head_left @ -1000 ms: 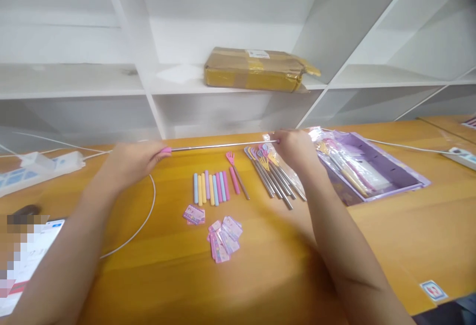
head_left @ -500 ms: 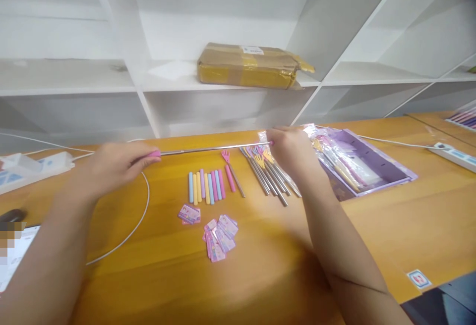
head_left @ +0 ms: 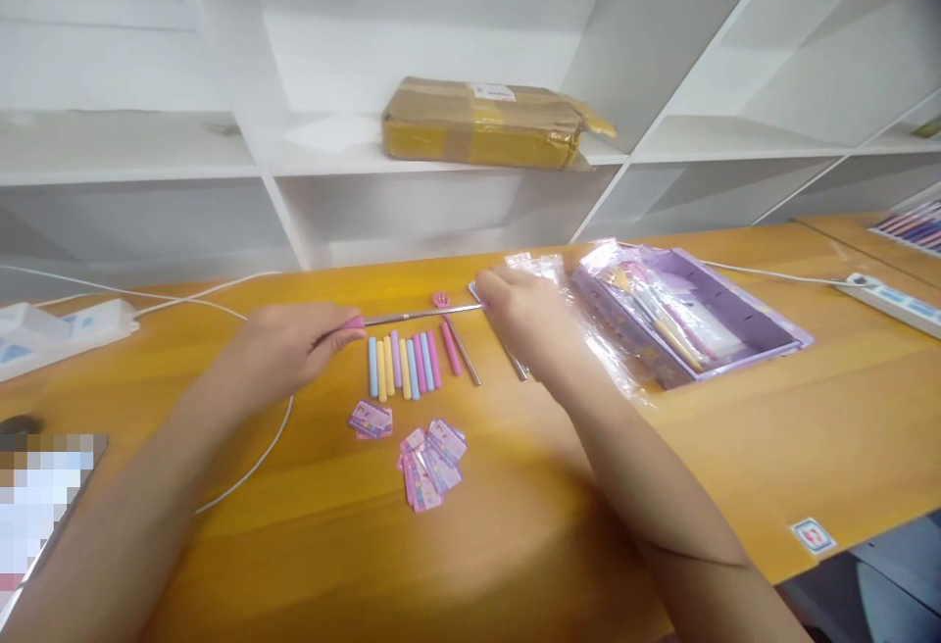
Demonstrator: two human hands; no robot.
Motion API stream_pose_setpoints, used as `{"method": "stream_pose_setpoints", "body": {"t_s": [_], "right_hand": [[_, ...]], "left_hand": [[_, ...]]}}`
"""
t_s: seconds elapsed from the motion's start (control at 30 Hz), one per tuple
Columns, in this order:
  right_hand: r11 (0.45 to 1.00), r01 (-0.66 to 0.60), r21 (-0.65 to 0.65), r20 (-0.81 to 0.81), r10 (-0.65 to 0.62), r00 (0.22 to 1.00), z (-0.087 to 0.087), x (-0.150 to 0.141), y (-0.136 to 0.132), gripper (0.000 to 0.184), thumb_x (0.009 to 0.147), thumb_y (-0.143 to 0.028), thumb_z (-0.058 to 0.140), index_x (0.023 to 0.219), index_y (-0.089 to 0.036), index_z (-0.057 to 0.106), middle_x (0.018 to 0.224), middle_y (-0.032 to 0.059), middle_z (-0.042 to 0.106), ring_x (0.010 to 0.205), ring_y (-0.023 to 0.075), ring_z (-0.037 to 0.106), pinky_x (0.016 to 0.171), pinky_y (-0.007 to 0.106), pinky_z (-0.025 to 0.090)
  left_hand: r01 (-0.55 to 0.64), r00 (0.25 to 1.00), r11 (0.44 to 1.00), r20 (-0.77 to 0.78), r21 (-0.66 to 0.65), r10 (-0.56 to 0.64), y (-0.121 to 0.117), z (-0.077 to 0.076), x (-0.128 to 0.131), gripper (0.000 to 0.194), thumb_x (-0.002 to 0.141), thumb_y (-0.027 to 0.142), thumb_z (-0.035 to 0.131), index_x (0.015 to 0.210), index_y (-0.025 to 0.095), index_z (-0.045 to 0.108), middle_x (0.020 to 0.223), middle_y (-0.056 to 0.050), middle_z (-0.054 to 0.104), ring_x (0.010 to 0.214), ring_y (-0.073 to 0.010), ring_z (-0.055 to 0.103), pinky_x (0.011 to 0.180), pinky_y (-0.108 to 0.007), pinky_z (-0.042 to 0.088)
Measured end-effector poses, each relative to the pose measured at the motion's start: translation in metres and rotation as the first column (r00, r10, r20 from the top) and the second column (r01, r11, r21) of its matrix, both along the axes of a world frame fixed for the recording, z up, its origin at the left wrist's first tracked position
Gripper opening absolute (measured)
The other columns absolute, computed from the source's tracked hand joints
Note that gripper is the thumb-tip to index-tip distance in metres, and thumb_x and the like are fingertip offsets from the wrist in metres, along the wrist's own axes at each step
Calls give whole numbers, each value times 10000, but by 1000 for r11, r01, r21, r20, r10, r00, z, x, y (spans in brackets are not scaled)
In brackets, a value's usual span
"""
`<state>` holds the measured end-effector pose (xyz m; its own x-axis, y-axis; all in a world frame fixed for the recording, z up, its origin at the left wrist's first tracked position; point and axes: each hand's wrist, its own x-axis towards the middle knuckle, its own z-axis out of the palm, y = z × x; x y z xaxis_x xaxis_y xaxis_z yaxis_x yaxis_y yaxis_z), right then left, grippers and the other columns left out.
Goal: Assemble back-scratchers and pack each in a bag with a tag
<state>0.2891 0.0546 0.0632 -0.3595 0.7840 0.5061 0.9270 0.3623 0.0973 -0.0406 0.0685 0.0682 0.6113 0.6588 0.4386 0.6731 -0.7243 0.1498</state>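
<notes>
A telescopic back scratcher (head_left: 422,315) is stretched level above the table between my two hands. My left hand (head_left: 294,339) is closed on its pink handle. My right hand (head_left: 525,315) is closed round the far end of the metal rod, hiding the head. Below lies a row of pastel handle tubes (head_left: 401,366) in blue, yellow, purple and pink. To their right are a loose pink tube (head_left: 450,347) and a pink claw-headed rod (head_left: 463,354). More metal rods (head_left: 519,366) are mostly covered by my right hand. Small printed cards (head_left: 433,462) lie nearer me.
A purple box (head_left: 735,315) holding bagged back scratchers stands at the right, with clear plastic bags (head_left: 599,349) beside it. A taped carton (head_left: 481,128) rests on the shelf behind. Power strips (head_left: 66,334) with white cables sit at both sides. A blurred screen is at lower left.
My hands have moved closer together and the rod between them has become shorter. My right hand has shifted left, now covering most of the metal rods. The camera view has shifted slightly.
</notes>
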Motion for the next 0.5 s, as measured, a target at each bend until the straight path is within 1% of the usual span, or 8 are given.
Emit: {"method": "stream_pose_setpoints", "body": {"t_s": [0.07,0.13,0.23,0.3,0.37,0.5], "right_hand": [[1000,-25,1,23,25,999,-6,-15,-5,271,839,59,455,809,-174,591,723,20,508,611,159,275,608,314,173],[999,-39,0,40,39,998,-13,-28,-8,272,863,57,461,819,-166,609,726,26,519,622,164,293,619,317,185],[1000,-23,-6,40,24,999,-19,-36,-10,263,869,55,479,832,-163,623,736,34,536,626,169,304,620,321,188],[1000,-4,-24,35,5,999,-20,-37,-11,260,870,53,489,835,-165,626,738,34,543,621,170,302,616,321,183],[998,1,-56,40,2,999,-19,-37,-11,247,866,48,507,831,-165,626,737,33,546,616,167,303,612,317,183],[992,-28,-126,45,34,998,-20,-41,-13,273,801,89,504,809,-159,617,729,28,549,595,155,282,604,308,192]], "left_hand": [[48,999,999,12,-12,-47,-7,-10,17,357,1118,436,482,1063,234,772,977,-20,828,830,-185,757,719,-290,512],[68,997,998,29,-3,-68,-14,-20,31,348,1127,399,480,999,217,748,882,-4,800,745,-158,719,659,-284,467],[85,995,994,55,67,-88,-18,-29,41,295,1125,349,505,992,205,727,844,7,781,712,-143,695,628,-286,430],[95,993,988,61,119,-103,-18,-32,41,269,1118,329,523,996,202,726,834,8,777,689,-136,685,603,-289,410],[98,992,985,61,143,-108,-17,-32,40,269,1119,326,521,999,200,726,842,4,783,685,-133,686,585,-286,401],[91,996,991,14,98,-93,-19,-30,41,334,1136,347,463,990,192,721,856,-15,792,686,-133,688,558,-273,382]]}}
